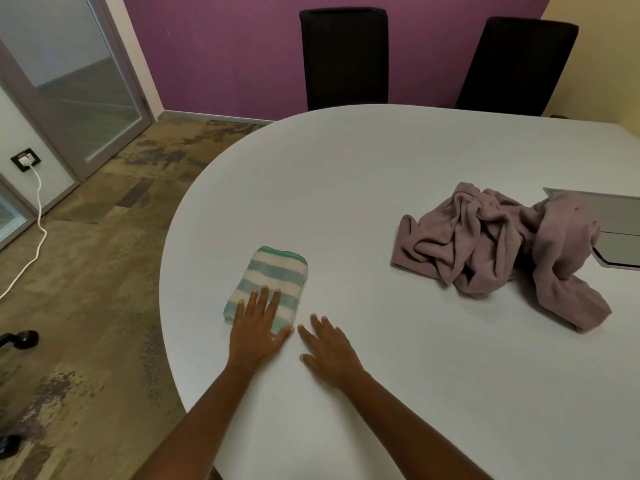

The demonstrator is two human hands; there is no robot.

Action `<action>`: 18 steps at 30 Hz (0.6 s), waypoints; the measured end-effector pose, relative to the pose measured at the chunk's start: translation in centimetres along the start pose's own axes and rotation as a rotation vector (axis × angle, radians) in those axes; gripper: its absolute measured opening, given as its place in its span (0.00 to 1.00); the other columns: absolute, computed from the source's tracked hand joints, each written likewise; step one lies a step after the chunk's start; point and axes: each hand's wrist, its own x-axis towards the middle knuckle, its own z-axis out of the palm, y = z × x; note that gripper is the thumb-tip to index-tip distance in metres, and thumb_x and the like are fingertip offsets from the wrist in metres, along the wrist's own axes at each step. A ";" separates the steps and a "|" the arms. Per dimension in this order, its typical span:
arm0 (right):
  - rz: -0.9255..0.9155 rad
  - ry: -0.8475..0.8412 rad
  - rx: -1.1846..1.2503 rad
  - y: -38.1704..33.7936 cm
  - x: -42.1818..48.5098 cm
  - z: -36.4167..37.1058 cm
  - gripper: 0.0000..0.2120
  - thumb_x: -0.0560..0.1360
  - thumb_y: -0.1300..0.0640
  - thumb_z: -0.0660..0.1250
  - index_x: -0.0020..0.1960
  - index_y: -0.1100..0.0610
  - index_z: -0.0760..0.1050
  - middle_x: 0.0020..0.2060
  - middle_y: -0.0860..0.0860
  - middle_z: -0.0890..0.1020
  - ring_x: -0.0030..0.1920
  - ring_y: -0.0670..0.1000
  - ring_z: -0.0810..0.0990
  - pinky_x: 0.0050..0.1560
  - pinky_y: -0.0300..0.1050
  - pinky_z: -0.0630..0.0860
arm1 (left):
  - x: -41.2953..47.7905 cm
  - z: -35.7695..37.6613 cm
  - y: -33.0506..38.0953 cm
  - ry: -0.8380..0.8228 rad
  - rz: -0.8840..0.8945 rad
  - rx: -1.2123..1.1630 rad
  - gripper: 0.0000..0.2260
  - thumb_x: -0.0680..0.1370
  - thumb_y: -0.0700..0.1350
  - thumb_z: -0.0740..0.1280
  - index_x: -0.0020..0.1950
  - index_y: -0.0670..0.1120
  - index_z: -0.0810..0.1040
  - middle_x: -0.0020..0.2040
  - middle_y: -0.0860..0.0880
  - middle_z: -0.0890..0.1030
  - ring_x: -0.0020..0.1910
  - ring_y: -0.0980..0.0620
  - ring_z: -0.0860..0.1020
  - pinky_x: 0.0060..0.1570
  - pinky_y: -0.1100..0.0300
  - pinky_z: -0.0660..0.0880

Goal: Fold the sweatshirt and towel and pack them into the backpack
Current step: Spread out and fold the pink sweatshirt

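Mint-green and cream stripes, soft terry: towel (268,278), folded into a small thick rectangle with rounded corners, lying near the curved left edge of a smooth white table (381,157).

Mauve fleece sweatshirt (498,244): unfolded, a creased heap with one sleeve trailing toward the near side. It sits well apart from the towel, to its right and slightly farther back, and partly overlaps a grey metal hatch (620,237) set in the tabletop.

Left hand (256,329): palm down, fingers straight and slightly fanned, pressing flat on the towel's near end, thumb out to the right.

Right hand (329,351): palm down on bare tabletop just beside the towel's near right corner, fingers spread and holding nothing. I cannot tell whether it touches the cloth.

Both forearms bare, reaching in from the near edge.

Two black fabric chairs (344,57) stand behind the table.
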 end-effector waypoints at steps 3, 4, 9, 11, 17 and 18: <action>0.058 0.060 -0.080 2.1 -0.6 0.2 0.46 0.68 0.34 0.24 0.71 0.51 0.64 0.72 0.56 0.64 0.72 0.59 0.63 0.68 0.55 0.64 | 1.2 -0.5 -1.1 -0.008 -0.002 0.023 0.30 0.79 0.62 0.37 0.65 0.46 0.66 0.60 0.41 0.80 0.55 0.41 0.80 0.49 0.45 0.78; 0.130 0.093 -0.068 2.6 -0.8 0.2 0.42 0.74 0.37 0.26 0.66 0.49 0.72 0.66 0.54 0.73 0.65 0.58 0.74 0.60 0.52 0.73 | 1.5 -0.8 -1.4 -0.036 0.003 0.015 0.28 0.79 0.62 0.41 0.65 0.46 0.66 0.59 0.41 0.80 0.54 0.41 0.81 0.46 0.43 0.78; 0.191 0.148 -0.124 5.2 -1.3 0.7 0.37 0.79 0.44 0.30 0.57 0.45 0.79 0.56 0.49 0.82 0.54 0.51 0.82 0.46 0.45 0.79 | 3.1 -0.9 -1.8 0.071 0.039 0.054 0.43 0.51 0.51 0.83 0.61 0.40 0.72 0.55 0.35 0.81 0.49 0.34 0.81 0.41 0.37 0.77; 0.201 0.178 -0.124 6.3 -1.3 1.5 0.37 0.79 0.46 0.31 0.53 0.44 0.81 0.53 0.48 0.83 0.50 0.49 0.83 0.42 0.43 0.80 | 2.8 -1.3 -0.5 0.122 0.046 0.075 0.40 0.52 0.48 0.83 0.60 0.37 0.75 0.57 0.34 0.79 0.52 0.34 0.80 0.43 0.36 0.76; 0.247 0.063 -0.071 8.4 -4.2 -0.2 0.51 0.60 0.35 0.19 0.75 0.51 0.52 0.75 0.57 0.52 0.75 0.57 0.52 0.72 0.57 0.54 | 1.2 1.1 6.3 0.144 0.180 0.045 0.23 0.80 0.55 0.44 0.66 0.43 0.65 0.62 0.39 0.78 0.65 0.43 0.67 0.68 0.48 0.57; 0.255 0.091 -0.043 8.7 -4.6 -0.5 0.51 0.58 0.35 0.19 0.76 0.51 0.49 0.76 0.57 0.49 0.76 0.57 0.49 0.73 0.57 0.51 | 1.0 1.7 7.4 0.063 0.162 0.015 0.25 0.81 0.55 0.40 0.65 0.43 0.66 0.61 0.39 0.78 0.64 0.44 0.66 0.70 0.50 0.53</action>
